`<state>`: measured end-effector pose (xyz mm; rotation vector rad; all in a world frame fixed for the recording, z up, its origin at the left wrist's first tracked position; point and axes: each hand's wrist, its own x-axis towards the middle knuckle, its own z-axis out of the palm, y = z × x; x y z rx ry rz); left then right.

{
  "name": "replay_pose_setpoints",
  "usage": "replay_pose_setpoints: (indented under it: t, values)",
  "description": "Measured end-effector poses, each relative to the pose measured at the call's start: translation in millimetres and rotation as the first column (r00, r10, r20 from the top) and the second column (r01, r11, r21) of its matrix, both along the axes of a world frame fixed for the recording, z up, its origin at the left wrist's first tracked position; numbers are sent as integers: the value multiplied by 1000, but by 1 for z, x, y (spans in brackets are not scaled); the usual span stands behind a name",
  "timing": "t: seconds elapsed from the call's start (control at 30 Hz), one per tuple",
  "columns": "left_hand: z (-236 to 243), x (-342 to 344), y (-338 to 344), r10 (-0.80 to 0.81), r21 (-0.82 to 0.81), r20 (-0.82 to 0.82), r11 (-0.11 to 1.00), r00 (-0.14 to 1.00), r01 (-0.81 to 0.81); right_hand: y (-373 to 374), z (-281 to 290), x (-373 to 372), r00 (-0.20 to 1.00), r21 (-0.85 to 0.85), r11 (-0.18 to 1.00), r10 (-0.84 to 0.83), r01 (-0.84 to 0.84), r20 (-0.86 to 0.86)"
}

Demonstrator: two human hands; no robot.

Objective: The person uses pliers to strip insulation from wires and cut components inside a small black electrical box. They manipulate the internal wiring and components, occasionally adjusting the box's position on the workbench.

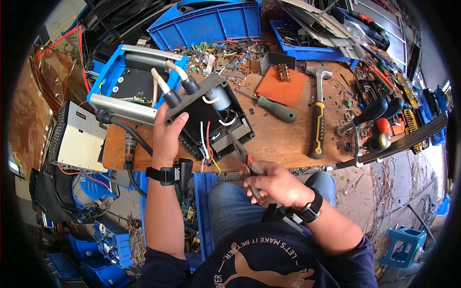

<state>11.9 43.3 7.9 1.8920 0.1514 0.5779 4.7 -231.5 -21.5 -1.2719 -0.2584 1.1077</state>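
My left hand (168, 132) is closed on the near left rim of a black plastic box (192, 125), holding it tilted over the table's front edge. Inside the box sit a grey cylinder (218, 98) and several cut-looking wires in white, red and yellow. Two thick pale cables (161, 81) come out of its far left side through black sleeves. My right hand (269, 180) is wrapped round red-and-grey handles of a pair of pliers (241, 152). The pliers' jaws reach up to the box's near right edge; whether they grip anything there I cannot tell.
A green-handled screwdriver (276, 109) and a hammer (318, 115) lie on the wooden table (283, 139), near an orange sheet (281, 86). A blue-and-silver casing (129, 103) stands left of the box. Blue bins (206, 24) line the back. More tools (377, 120) crowd the right end.
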Motion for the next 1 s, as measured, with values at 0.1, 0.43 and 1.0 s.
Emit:
replay_pose_setpoints:
  t: [0.1,0.43,1.0]
  values:
    - [0,1,-2,13,-10,-7,1000,1000,-13,3,-9,-4,997,23,998,56,-55,-53]
    - [0,1,1,14,56,-42,998,999,-12,24,-26,-5,987,-12,993,120,-120,111]
    - [-3,1,-1,3,121,59,993,998,-10,-8,-11,9,885,-103,981,-103,167,455]
